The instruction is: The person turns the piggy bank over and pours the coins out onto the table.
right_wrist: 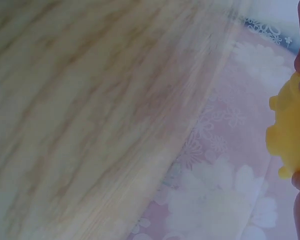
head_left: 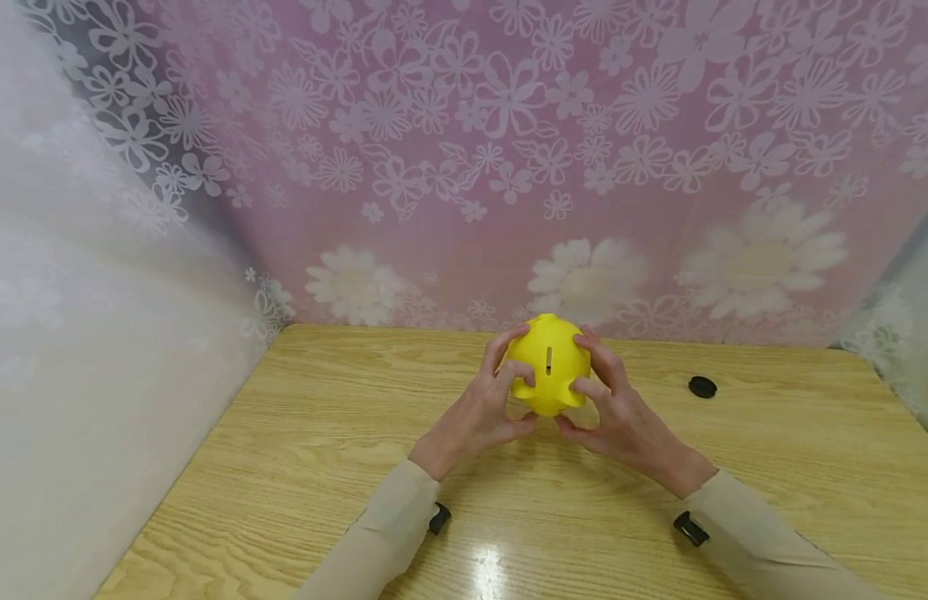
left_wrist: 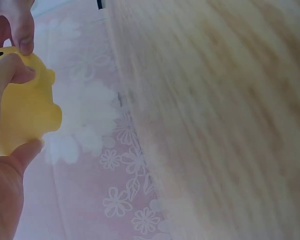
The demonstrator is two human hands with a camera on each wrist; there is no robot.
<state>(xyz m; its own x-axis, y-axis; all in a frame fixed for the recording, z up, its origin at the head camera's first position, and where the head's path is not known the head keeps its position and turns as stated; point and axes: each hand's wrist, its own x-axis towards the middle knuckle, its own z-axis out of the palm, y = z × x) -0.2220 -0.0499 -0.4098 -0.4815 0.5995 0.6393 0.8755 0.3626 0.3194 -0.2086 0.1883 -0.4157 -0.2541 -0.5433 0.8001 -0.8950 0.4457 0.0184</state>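
A yellow piggy bank [head_left: 563,360] is held between both hands, its coin slot facing up in the head view. My left hand [head_left: 475,410] grips its left side with curled fingers and thumb. On the other side my right hand [head_left: 632,417] grips it the same way. In the left wrist view the piggy bank [left_wrist: 27,110] shows a small black eye and stubby feet, raised off the table. Only part of the piggy bank [right_wrist: 292,132] appears at the edge of the right wrist view. Its underside is hidden from the head view.
A small black round cap [head_left: 702,387] lies on the wood-grain table [head_left: 321,417], right of the hands. Behind the table's far edge hangs a pink flowered curtain [head_left: 449,233]. Pale cloth [head_left: 97,333] hangs at the left. Black straps [head_left: 691,529] show at the forearms.
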